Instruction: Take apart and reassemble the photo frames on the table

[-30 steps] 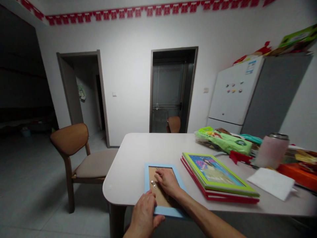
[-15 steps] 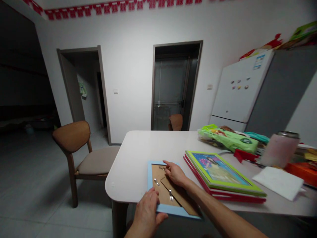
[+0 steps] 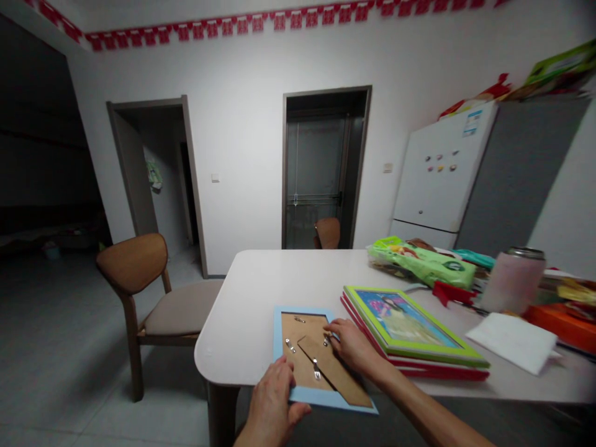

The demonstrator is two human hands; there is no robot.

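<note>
- white round-cornered table (image 3: 261, 279): a green-topped stack of picture frames (image 3: 465, 355) lies right of its near-left corner.
- light blue picture frame (image 3: 277, 335): face down at that corner, its near end past the table edge. it could tip off if pressed hard there.
- brown cardboard backing (image 3: 298, 366): sits inside the frame, its stand flap loose.
- left hand (image 3: 274, 397): curled on the frame's near-left border. whether the thumb hooks under, i cannot tell.
- right hand (image 3: 354, 344): fingertips bunched at a small metal tab (image 3: 327, 339). pinching or pushing, i cannot tell. a slip may bend the tab.
</note>
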